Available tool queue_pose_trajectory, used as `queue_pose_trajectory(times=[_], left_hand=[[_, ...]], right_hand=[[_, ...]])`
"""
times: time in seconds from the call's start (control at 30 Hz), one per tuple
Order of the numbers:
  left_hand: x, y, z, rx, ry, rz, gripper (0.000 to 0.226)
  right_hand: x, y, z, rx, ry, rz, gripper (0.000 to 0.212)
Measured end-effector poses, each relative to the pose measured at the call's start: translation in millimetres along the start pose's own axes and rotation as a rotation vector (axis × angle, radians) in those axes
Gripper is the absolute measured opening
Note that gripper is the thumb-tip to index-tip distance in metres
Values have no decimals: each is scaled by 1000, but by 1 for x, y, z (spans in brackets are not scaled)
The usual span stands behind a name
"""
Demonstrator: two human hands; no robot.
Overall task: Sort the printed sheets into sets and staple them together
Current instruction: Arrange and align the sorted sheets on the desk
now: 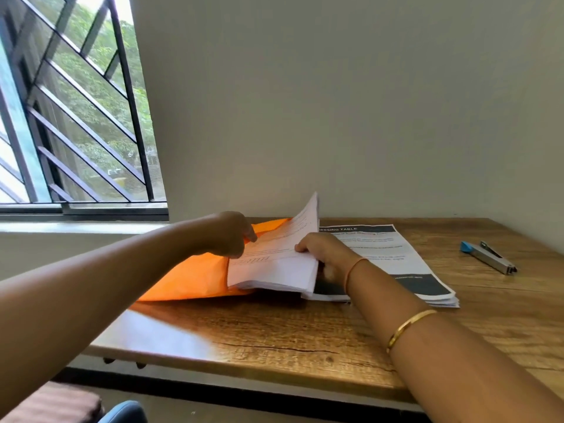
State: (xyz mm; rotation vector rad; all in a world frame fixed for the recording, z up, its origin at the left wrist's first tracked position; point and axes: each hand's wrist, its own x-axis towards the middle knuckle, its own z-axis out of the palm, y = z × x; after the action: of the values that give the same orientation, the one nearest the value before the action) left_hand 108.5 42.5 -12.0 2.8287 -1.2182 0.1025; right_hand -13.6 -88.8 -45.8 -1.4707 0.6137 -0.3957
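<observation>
Small office or study corner — wooden desk [274, 340], stapler [488, 257], barred window [76, 111], bare wall [335, 102]

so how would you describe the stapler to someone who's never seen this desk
Start at the wooden table against the wall and go to its right side, past the flat stack of printed sheets with black bands. The stapler lies alone on bare wood: a slim grey metal bar with a blue end, the only tool among paper.

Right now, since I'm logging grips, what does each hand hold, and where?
Both hold the sheets: the left hand pinches the lifted top ones at their left edge; the right hand grips the right edge, thumb on top.
</observation>
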Motion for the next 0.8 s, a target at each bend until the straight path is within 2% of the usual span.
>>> queue_pose_trajectory(times=[0.13,0.23,0.27,0.33,0.4,0.5,0.6,0.7,0.8], left_hand=[[-10,15,9,-11,15,13,44],[-19,24,15,-68,106,-1,43],[-19,25,18,-63,147,-12,41],[-19,29,21,-53,191,-28,25],[-17,33,21,-54,195,-52,6],[-10,38,22,-88,178,-71,24],[0,36,22,-253,206,-74,15],[2,32,17,-506,251,-64,19],[3,29,14,-695,256,-44,22]], right_hand=[[4,7,9,-42,-41,22,25],[16,13,7,-2,100,-44,38],[19,14,5,-11,147,-58,36],[20,15,4,-52,176,-69,27],[21,15,7,-89,173,-85,28],[22,13,19,-142,152,-103,41],[27,9,33,-129,124,-84,43],[36,7,46,-107,88,-73,23],[46,10,59,-182,58,-73,22]])
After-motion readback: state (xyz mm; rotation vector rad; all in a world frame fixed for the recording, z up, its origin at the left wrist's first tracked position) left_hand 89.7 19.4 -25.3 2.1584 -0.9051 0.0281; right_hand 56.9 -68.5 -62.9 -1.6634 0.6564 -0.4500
